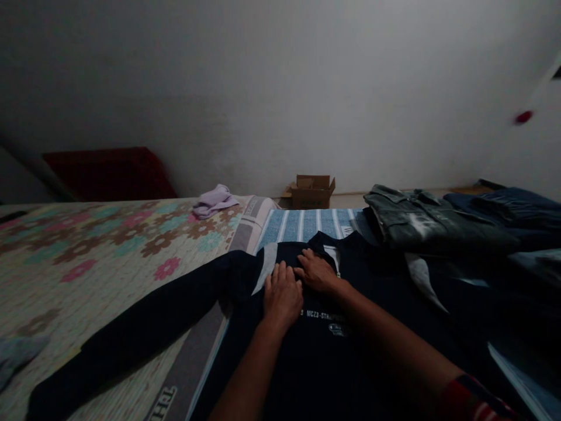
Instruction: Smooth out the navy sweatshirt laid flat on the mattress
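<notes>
Red-patterned sleeve (464, 399): closest to where I stand, above the right forearm as it reaches across the shirt.
Dark shirt (302, 365): lies front up, collar away from the person, its body over a blue striped cloth (291, 222) and one sleeve stretched across the flowered sheet (131, 248).
Left hand (284, 292): palm down on the upper chest, fingers close together; from here I cannot tell if they pinch any cloth.
Right hand (316, 271): beside it, just below the collar, fingers slightly spread near the zip; its underside is hidden, so its hold cannot be told either.
Chest cloth: best handled, I judge, with flat fingers and light, even pressure, working outward from the zip toward the shoulders; heavy pressing could drag the collar askew.
Outstretched sleeve: creased near the shoulder; a gentle pull along its length should suit it, with the other hand steadying the shoulder.
Folded grey garment (423, 225): close by the far shoulder, where a wide sweep might knock it.
</notes>
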### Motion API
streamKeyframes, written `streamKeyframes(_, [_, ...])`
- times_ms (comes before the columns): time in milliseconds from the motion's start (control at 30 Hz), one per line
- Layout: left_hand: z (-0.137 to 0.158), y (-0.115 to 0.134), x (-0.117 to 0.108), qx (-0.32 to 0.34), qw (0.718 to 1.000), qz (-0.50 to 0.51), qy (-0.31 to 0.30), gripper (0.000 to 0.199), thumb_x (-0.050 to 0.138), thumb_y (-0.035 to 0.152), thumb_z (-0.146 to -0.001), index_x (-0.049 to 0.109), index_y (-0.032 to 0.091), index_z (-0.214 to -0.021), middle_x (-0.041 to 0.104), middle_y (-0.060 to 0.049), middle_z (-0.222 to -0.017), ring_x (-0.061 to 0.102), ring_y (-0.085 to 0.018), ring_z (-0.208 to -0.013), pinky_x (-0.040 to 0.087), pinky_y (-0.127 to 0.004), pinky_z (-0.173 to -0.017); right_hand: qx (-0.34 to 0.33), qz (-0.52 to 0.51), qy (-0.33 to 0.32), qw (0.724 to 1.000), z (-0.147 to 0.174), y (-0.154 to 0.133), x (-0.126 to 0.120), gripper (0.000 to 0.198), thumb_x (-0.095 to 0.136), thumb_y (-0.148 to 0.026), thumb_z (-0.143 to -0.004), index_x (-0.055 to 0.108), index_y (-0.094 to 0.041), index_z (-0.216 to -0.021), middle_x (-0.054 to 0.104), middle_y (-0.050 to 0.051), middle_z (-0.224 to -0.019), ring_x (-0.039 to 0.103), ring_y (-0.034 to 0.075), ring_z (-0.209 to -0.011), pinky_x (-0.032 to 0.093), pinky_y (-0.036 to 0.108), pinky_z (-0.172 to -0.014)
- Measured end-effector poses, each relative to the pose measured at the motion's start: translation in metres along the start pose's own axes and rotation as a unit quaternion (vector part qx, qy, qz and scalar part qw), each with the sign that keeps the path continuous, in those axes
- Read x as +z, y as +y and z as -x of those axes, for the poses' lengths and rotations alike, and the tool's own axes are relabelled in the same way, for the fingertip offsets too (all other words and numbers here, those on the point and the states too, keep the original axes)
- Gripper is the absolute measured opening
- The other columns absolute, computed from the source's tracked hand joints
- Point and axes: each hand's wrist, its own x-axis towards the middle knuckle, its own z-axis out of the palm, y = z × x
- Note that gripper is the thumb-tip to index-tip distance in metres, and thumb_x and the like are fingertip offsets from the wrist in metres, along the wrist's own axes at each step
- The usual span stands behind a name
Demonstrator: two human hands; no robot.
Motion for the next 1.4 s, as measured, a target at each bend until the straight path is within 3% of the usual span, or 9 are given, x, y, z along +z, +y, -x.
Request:
streamKeyframes(133, [-0.009,-0.020,0.013,0.009,1.000,-0.026,-0.013,0.062,0.024,0.046,-0.092,0.033,0.006,-0.139,0.024,-0.015,-0.149,0.017,-0.026,-0.138,0.018,-0.045,-0.110,-0.005,0.010,-0.016,1.000,-0.001,0.002,0.007,0.055,0.038,-0.045,-0.091,0.037,-0.011,-0.135,0.027,0.019,-0.147,0.020,0.030,-0.136,0.023,0.044,-0.105])
streamKeyframes(333, [-0.010,-0.029,0.019,0.019,0.999,-0.043,-0.013,0.064,0.022,0.049,-0.091,0.031,0.009,-0.141,0.021,-0.012,-0.150,0.015,-0.024,-0.139,0.017,-0.045,-0.110,-0.003,0.017,-0.007,1.000,0.003,-0.004,-0.002,0.058,0.034,-0.048,-0.091,0.039,-0.009,-0.133,0.030,0.020,-0.145,0.023,0.029,-0.136,0.023,0.044,-0.105])
streamKeyframes(500, [-0.011,-0.029,0.019,0.028,0.998,-0.049,-0.006,0.061,0.025,0.045,-0.091,0.033,0.009,-0.140,0.024,-0.013,-0.149,0.016,-0.025,-0.139,0.019,-0.046,-0.109,0.010,0.023,0.022,0.999,0.038,-0.011,-0.011,0.058,0.031,-0.046,-0.092,0.038,-0.008,-0.135,0.031,0.020,-0.145,0.021,0.029,-0.136,0.015,0.043,-0.109])
streamKeyframes(700, [-0.015,-0.027,0.017,0.024,0.999,-0.048,-0.002,0.063,0.023,0.049,-0.092,0.035,0.008,-0.139,0.027,-0.014,-0.148,0.019,-0.026,-0.138,0.020,-0.047,-0.109,0.002,0.017,-0.019,1.000,0.068,-0.009,-0.012,0.074,0.026,-0.058,-0.090,0.035,-0.003,-0.138,0.026,0.023,-0.146,0.018,0.033,-0.137,0.015,0.046,-0.109])
streamKeyframes(900, [0.006,-0.013,0.005,0.032,0.996,-0.073,0.027,0.057,0.024,0.042,-0.093,0.040,0.007,-0.135,0.031,-0.016,-0.147,0.023,-0.026,-0.137,0.021,-0.045,-0.108,0.009,0.020,0.009,1.000,0.102,-0.022,-0.020,0.077,0.026,-0.061,-0.089,0.034,-0.003,-0.139,0.025,0.023,-0.147,0.015,0.032,-0.137,0.012,0.045,-0.111])
streamKeyframes(1033, [0.029,-0.002,0.004,0.062,0.997,-0.046,-0.015,0.060,0.023,0.047,-0.092,0.034,0.010,-0.139,0.026,-0.013,-0.149,0.018,-0.025,-0.138,0.020,-0.047,-0.109,0.013,0.001,-0.029,0.999,0.139,-0.028,-0.022,0.081,0.026,-0.065,-0.087,0.031,-0.004,-0.141,0.021,0.021,-0.149,0.012,0.031,-0.138,0.011,0.046,-0.111])
streamKeyframes(1167, [0.035,0.000,0.006,0.046,0.997,-0.025,-0.062,0.065,0.022,0.050,-0.091,0.029,0.011,-0.141,0.020,-0.013,-0.151,0.015,-0.026,-0.139,0.019,-0.050,-0.108,0.019,-0.031,-0.039,0.999,0.154,-0.029,-0.026,0.081,0.027,-0.064,-0.087,0.032,-0.004,-0.140,0.023,0.021,-0.148,0.014,0.031,-0.138,0.013,0.045,-0.110])
streamKeyframes(1300, [0.033,0.009,-0.002,0.041,0.997,-0.031,-0.055,0.061,0.025,0.047,-0.091,0.034,0.009,-0.138,0.025,-0.016,-0.148,0.019,-0.027,-0.138,0.022,-0.049,-0.107,0.087,0.000,0.023,0.996,0.154,-0.008,-0.035,0.070,0.029,-0.059,-0.089,0.040,-0.007,-0.136,0.032,0.019,-0.145,0.023,0.029,-0.136,0.018,0.042,-0.109])
streamKeyframes(1400, [0.027,0.037,-0.007,0.095,0.995,-0.029,-0.027,0.056,0.033,0.041,-0.091,0.037,0.008,-0.136,0.029,-0.016,-0.147,0.021,-0.027,-0.137,0.023,-0.047,-0.108,0.153,0.064,0.076,0.983,0.152,0.023,-0.045,0.060,0.033,-0.052,-0.091,0.046,-0.009,-0.130,0.039,0.018,-0.141,0.029,0.029,-0.133,0.021,0.040,-0.107])
